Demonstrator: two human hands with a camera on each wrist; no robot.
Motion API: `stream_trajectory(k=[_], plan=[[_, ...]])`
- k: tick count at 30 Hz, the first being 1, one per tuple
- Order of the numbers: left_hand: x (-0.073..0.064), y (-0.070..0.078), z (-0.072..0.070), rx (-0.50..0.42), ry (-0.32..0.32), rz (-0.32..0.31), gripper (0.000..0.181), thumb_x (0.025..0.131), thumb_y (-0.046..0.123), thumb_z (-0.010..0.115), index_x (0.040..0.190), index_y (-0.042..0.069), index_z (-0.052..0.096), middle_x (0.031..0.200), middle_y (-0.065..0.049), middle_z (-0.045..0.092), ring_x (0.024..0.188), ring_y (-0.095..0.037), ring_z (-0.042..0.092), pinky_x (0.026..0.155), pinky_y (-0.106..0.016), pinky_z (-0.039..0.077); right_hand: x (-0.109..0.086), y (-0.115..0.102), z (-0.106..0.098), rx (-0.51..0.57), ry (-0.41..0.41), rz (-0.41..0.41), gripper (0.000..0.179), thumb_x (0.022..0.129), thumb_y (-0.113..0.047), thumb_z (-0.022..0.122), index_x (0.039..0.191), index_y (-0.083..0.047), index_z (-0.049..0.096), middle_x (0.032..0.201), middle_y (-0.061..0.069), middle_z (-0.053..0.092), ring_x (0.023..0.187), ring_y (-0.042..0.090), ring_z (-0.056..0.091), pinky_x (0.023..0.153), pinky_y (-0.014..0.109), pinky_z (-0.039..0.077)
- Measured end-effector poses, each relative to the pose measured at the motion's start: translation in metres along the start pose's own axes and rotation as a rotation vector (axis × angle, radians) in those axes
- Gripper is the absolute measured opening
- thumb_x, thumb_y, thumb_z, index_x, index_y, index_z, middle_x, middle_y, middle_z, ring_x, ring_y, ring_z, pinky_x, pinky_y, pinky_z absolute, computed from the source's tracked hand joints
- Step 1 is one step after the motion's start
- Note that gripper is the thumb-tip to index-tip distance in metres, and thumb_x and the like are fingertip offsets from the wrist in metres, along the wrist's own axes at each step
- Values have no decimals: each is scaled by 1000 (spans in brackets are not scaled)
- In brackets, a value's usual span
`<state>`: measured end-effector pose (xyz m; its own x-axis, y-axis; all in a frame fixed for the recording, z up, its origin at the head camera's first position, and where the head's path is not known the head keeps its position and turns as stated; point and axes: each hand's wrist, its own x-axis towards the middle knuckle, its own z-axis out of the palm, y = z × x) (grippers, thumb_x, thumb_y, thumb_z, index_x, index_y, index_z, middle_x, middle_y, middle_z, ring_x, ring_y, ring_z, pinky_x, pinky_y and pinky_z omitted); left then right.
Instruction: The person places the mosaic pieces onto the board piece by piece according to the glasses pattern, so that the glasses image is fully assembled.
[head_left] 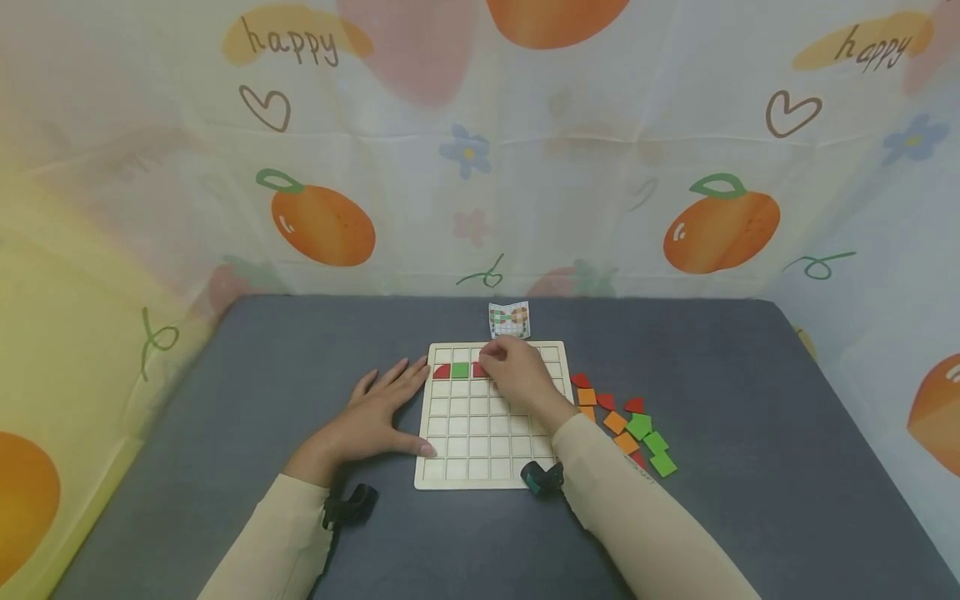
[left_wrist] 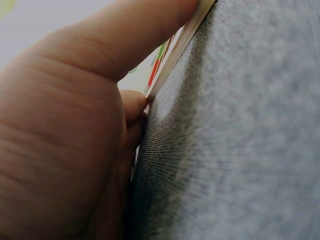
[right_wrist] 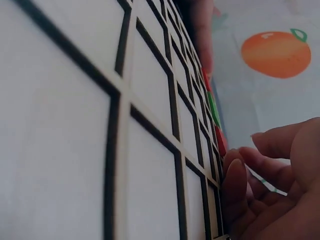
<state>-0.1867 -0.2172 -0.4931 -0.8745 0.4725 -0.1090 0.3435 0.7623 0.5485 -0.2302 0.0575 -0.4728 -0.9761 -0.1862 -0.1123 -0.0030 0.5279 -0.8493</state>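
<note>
A square wooden grid board lies on the dark table. The left hand is spread along its left edge, thumb on the near left part and fingertips at the upper left side. In the second row sit a red quarter-round piece and a green square piece. The right hand reaches over the board, its thumb and fingertips curled together at a red piece beside the green one. In the right wrist view, the fingertips meet the end of this red piece; they partly cover it in the head view.
Loose red, orange and green pieces are scattered right of the board, partly behind the right sleeve. A small pattern card lies beyond the board's far edge. A fruit-printed curtain hangs behind the table.
</note>
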Motion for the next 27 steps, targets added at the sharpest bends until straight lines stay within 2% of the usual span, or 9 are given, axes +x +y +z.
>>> stream_trajectory(k=[8, 14, 20, 27], plan=[[-2, 2, -2, -8, -1, 1, 132, 75, 72, 90, 174, 12, 26, 180, -4, 17, 166, -35, 5, 124, -67, -6, -2, 2, -2, 65, -45, -28, 23, 113, -24, 62, 125, -9, 74, 102, 3, 74, 82, 22, 67, 89, 46, 54], [-2, 1, -1, -13, -2, 0, 133, 75, 73, 90, 174, 12, 26, 181, -3, 17, 166, -34, 4, 124, -67, -7, -5, 4, -4, 117, -68, -23, 26, 113, -32, 64, 127, -13, 74, 107, 3, 72, 88, 23, 67, 86, 46, 55], [-1, 0, 0, -9, -2, 8, 133, 75, 74, 89, 174, 13, 26, 181, -1, 17, 166, -34, 4, 124, -67, -7, -10, 6, -11, 142, -95, -76, 32, 112, -42, 64, 131, -17, 72, 115, 1, 68, 93, 22, 71, 87, 44, 58], [0, 1, 0, -12, 0, 4, 133, 74, 73, 90, 174, 13, 27, 180, -1, 18, 166, -33, 5, 124, -67, -6, -23, 8, -26, 261, -106, -102, 49, 111, -49, 63, 141, -10, 67, 120, 6, 68, 102, 31, 71, 90, 47, 59]])
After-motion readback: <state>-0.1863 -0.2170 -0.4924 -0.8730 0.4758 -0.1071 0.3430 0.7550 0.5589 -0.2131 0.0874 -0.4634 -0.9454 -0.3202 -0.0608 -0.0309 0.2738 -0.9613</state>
